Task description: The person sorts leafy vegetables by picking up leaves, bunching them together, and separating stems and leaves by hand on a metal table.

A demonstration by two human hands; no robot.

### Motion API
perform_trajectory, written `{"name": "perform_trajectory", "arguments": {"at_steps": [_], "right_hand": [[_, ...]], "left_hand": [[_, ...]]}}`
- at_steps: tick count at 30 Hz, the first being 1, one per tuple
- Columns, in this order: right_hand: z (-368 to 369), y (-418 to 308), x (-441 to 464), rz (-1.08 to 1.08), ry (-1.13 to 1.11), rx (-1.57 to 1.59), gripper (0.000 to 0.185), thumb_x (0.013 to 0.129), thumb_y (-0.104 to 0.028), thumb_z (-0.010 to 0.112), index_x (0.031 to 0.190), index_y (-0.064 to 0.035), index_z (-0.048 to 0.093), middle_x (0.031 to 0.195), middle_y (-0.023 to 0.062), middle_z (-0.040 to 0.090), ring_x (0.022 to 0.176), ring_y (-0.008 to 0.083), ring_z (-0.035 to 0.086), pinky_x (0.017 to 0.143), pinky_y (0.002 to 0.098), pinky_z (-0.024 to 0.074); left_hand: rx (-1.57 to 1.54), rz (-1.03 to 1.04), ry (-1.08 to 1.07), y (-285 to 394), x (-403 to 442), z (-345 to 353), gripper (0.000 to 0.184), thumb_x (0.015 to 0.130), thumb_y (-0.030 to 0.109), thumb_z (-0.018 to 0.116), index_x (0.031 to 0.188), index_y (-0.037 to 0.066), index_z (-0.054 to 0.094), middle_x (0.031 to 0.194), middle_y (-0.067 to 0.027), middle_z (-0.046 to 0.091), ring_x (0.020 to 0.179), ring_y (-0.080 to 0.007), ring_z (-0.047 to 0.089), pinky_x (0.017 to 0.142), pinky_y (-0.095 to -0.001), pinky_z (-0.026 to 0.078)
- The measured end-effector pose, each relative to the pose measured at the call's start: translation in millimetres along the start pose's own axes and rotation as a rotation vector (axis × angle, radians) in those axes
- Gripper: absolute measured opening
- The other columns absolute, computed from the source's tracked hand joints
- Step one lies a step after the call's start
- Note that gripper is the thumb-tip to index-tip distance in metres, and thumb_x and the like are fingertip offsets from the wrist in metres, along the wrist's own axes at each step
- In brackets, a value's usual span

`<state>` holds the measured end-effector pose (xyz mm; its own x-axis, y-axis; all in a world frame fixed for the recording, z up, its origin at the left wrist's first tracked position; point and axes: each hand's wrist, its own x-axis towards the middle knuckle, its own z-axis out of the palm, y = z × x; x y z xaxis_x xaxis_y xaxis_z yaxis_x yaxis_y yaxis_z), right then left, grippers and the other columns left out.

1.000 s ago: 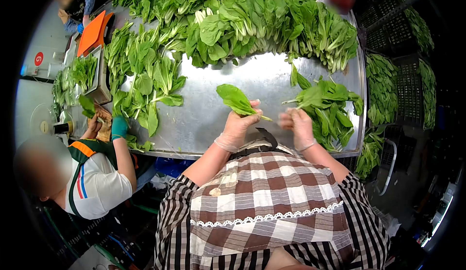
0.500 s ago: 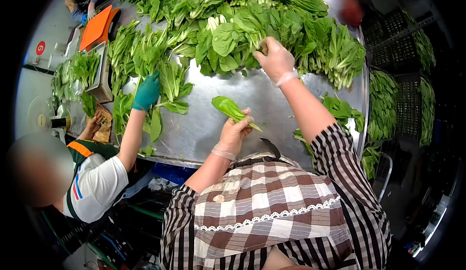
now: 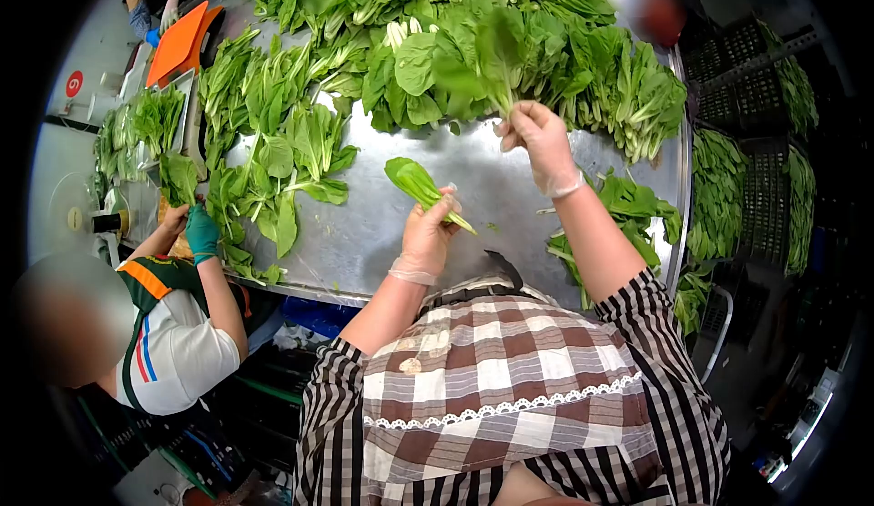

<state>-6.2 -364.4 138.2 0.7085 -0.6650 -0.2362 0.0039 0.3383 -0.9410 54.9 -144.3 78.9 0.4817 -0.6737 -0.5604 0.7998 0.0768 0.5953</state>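
Note:
My left hand point(image 3: 428, 235), in a thin clear glove, is closed round the pale stem of a small leafy green point(image 3: 411, 178) above the metal table point(image 3: 364, 233). The leaf end points away to the upper left. Further out, my right hand point(image 3: 539, 146), gloved the same way, pinches the stem end of another leafy green point(image 3: 496, 60), whose leaves are smeared by motion. Behind it lies a large heap of leafy greens point(image 3: 583, 74). Beside my right forearm is a smaller pile of greens point(image 3: 628, 198).
To my left, a co-worker point(image 3: 182, 351) holds greens in both hands, one in a green glove point(image 3: 201, 231). An orange panel point(image 3: 182, 44) stands near a scale with greens on it. Black crates point(image 3: 763, 201) with greens line the right. Another person's hands show at top left.
My right hand has drawn back from the heap, lifting a leafy green. My left hand shifted slightly left with its green. The co-worker's gloved hand moved from the table to their other hand.

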Motion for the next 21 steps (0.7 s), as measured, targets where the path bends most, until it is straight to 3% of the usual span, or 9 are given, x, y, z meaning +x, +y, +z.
{"name": "perform_trajectory", "arguments": {"at_steps": [8, 12, 15, 16, 19, 21], "right_hand": [[-4.6, 31.6, -73.4, 0.241, -0.115, 0.145, 0.022, 0.096, -0.023, 0.057, 0.095, -0.0017, 0.061, 0.078, 0.0058, 0.065, 0.062, 0.0126, 0.059, 0.065, 0.0261, 0.0502], [-13.2, 35.0, -92.7, 0.462, -0.487, 0.394, 0.024, 0.093, -0.025, 0.056, 0.093, -0.0018, 0.061, 0.070, 0.0051, 0.061, 0.055, 0.0138, 0.055, 0.061, 0.0269, 0.0487], [-12.1, 43.1, -97.7, 0.575, -0.550, 0.354, 0.026, 0.092, -0.027, 0.057, 0.091, -0.0015, 0.061, 0.069, 0.0058, 0.062, 0.054, 0.0144, 0.055, 0.061, 0.0267, 0.0485], [-8.0, 40.9, -102.1, 0.546, -0.482, 0.271, 0.025, 0.091, -0.024, 0.059, 0.098, 0.0003, 0.061, 0.072, 0.0072, 0.062, 0.055, 0.0144, 0.056, 0.068, 0.0308, 0.0516], [5.0, 43.8, -109.8, 0.304, -0.327, -0.043, 0.029, 0.088, -0.019, 0.065, 0.108, 0.0025, 0.061, 0.077, 0.0066, 0.065, 0.062, 0.0120, 0.059, 0.069, 0.0274, 0.0515], [2.7, 57.8, -108.4, 0.246, -0.285, -0.088, 0.025, 0.090, -0.014, 0.067, 0.107, 0.0030, 0.064, 0.081, 0.0041, 0.066, 0.065, 0.0093, 0.059, 0.064, 0.0242, 0.0513]], "left_hand": [[-0.090, 0.039, -0.029, 7.2, -3.3, 14.1, 0.031, 0.091, 0.018, 0.065, 0.119, 0.011, 0.055, 0.095, 0.0007, 0.062, 0.087, -0.0099, 0.056, 0.076, -0.0279, 0.045], [-0.142, -0.047, -0.284, 18.0, -9.2, 20.3, 0.039, 0.090, 0.016, 0.066, 0.126, 0.008, 0.053, 0.104, -0.0005, 0.064, 0.092, -0.0103, 0.058, 0.081, -0.0291, 0.046], [-0.072, -0.072, -0.306, 18.1, -12.9, 21.3, 0.030, 0.089, 0.017, 0.068, 0.116, 0.009, 0.056, 0.101, -0.0001, 0.063, 0.085, -0.0106, 0.058, 0.073, -0.0275, 0.047], [-0.082, -0.055, -0.302, 15.1, -11.4, 17.9, 0.025, 0.088, 0.013, 0.069, 0.110, 0.008, 0.059, 0.099, -0.0007, 0.064, 0.083, -0.0110, 0.059, 0.071, -0.0267, 0.048], [0.038, 0.012, -0.236, 12.0, -11.1, 13.5, 0.024, 0.086, 0.010, 0.069, 0.109, 0.006, 0.060, 0.097, -0.0018, 0.066, 0.085, -0.0115, 0.061, 0.073, -0.0255, 0.048], [0.053, 0.036, -0.222, 7.0, -7.6, 10.0, 0.023, 0.086, 0.008, 0.069, 0.107, 0.006, 0.059, 0.096, -0.0017, 0.065, 0.080, -0.0113, 0.059, 0.070, -0.0251, 0.047]]}}
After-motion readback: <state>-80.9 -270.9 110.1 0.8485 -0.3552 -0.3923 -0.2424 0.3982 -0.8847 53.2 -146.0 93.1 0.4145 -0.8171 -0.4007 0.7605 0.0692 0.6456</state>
